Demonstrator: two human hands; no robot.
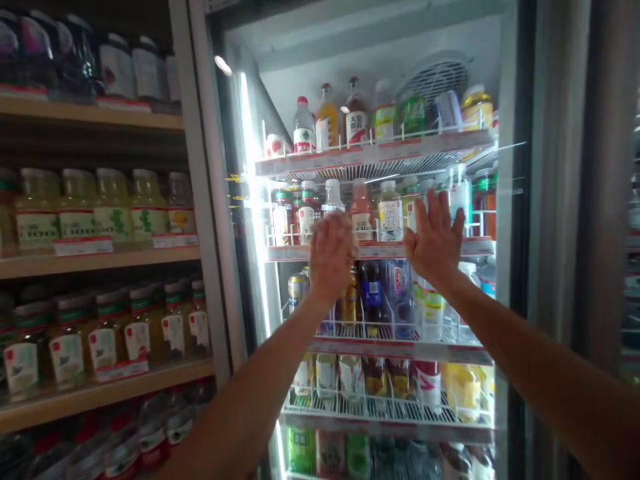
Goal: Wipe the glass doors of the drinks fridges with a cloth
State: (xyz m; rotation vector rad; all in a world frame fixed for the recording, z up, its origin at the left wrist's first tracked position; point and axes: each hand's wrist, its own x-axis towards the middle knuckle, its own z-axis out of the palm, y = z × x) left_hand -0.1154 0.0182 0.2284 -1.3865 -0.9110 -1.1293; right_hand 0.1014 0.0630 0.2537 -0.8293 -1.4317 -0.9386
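Both hands are raised in front of a lit drinks fridge [380,427] with several wire shelves. My left hand [330,257] is up with its palm toward the shelves and nothing visible in it; motion blurs its fingertips. It covers part of the second shelf, beside a pink drink bottle [362,210]. To the right, my right hand [436,237] has its fingers spread and holds nothing. A white-labelled bottle [391,213] stands between the two hands in view. Reflections suggest a glass door in front; whether my palms touch it I cannot tell.
On the left, wooden shelves [100,260] carry rows of juice bottles [113,200]. A metal post [200,167] divides them from the fridge. A round fan grille [440,73] is at the fridge's upper back. Cans and bottles fill the lower racks.
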